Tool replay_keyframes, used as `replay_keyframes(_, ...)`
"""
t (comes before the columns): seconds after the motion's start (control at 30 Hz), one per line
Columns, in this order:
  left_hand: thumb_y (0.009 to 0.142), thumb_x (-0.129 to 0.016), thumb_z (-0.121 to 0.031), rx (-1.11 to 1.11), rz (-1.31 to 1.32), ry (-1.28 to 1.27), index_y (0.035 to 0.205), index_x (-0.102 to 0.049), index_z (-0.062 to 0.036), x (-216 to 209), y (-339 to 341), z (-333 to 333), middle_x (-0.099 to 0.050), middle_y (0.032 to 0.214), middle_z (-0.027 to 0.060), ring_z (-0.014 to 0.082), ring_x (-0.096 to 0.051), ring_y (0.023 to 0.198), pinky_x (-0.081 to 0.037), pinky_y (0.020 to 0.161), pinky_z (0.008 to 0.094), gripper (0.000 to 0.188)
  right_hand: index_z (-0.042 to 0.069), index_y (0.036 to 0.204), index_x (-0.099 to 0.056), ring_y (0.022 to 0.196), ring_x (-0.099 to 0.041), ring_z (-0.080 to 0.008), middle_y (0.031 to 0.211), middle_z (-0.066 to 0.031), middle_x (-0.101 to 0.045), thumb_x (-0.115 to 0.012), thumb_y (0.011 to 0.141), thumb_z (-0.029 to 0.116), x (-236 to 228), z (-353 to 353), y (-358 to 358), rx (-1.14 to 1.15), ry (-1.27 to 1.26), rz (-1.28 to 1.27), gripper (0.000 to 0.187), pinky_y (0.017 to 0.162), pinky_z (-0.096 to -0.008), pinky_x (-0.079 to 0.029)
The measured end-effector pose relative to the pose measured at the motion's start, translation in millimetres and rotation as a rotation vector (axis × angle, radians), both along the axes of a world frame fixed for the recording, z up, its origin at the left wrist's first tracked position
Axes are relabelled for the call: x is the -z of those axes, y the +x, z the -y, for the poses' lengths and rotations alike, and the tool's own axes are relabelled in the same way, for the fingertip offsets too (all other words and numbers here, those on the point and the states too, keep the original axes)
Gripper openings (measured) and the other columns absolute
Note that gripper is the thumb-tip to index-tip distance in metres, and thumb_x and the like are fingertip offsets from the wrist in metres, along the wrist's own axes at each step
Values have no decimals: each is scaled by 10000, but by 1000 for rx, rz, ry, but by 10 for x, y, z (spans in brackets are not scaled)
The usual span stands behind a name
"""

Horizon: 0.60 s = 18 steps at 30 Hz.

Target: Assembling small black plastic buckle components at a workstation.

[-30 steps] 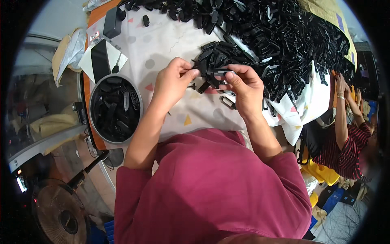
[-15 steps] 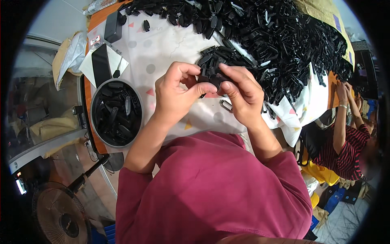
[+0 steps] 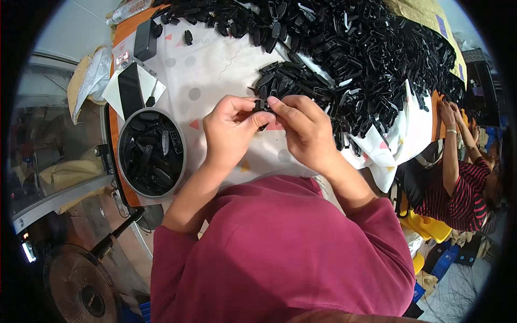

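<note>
A small black plastic part (image 3: pixel 262 106) is pinched between my two hands over the table, mostly covered by the fingers. My left hand (image 3: pixel 229 132) holds one side of it between thumb and curled index finger. From the other side, my right hand (image 3: pixel 307 132) is closed over it with thumb and fingertips. Just beyond my hands lies a small heap of black plastic parts (image 3: pixel 285 78), next to a far larger pile of such parts (image 3: pixel 366 62). Left of my left hand stands a round grey tub (image 3: pixel 183 153) holding several black pieces (image 3: pixel 151 159).
A dark phone-like slab (image 3: pixel 130 91) rests on white paper (image 3: pixel 114 98) behind the tub, with a black box (image 3: pixel 145 40) farther back. A patterned white cloth (image 3: pixel 212 70) covers the table. At right, another person's hands (image 3: pixel 448 114) are at the table edge. A fan (image 3: pixel 89 293) stands lower left.
My right hand has moved left and turned, its fingers now closer around the black part. The two hands are nearer each other. The whole view has shifted slightly.
</note>
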State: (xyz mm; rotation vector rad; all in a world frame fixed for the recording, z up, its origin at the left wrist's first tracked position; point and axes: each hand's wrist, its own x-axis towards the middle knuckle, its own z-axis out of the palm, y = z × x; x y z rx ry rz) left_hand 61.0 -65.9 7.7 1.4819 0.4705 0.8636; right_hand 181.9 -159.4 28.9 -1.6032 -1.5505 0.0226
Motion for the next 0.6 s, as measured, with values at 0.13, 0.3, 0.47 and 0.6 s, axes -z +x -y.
replay_keyframes(0.13,769,-619,38,9,185,-418,898,-465,30,16,110,93,-582,1000,164,156,-598,784,-558,602,278,201,13,1022,-604,699,-549,-246,823,-116,-552,-573,584,-148,121,-19,-107,192,78,148,467,574,-291,-464)
replay_keyframes(0.3,795,-588,30,-30,233,-424,910,-465,32,-89,99,134,-560,1052,177,144,-585,788,-548,664,272,168,23,1116,-551,799,-567,-174,976,-107,-554,-593,761,-35,175,30,-68,74,56,-273,363,618,-251,-482)
replay_keyframes(0.47,797,-571,55,163,290,-18,950,-469,35,-161,40,68,-557,1076,178,164,-577,891,-521,739,273,185,-23,1197,-455,797,-566,-112,991,-80,-563,-601,791,-11,153,96,33,-217,-16,-1042,432,691,-229,-496)
replay_keyframes(0.6,802,-581,26,162,229,6,1113,-454,30,-180,36,88,-563,1078,169,183,-581,910,-489,803,283,336,-23,1201,-450,839,-575,-126,985,-79,-561,-603,789,-11,139,76,37,-195,85,-887,440,726,-224,-493)
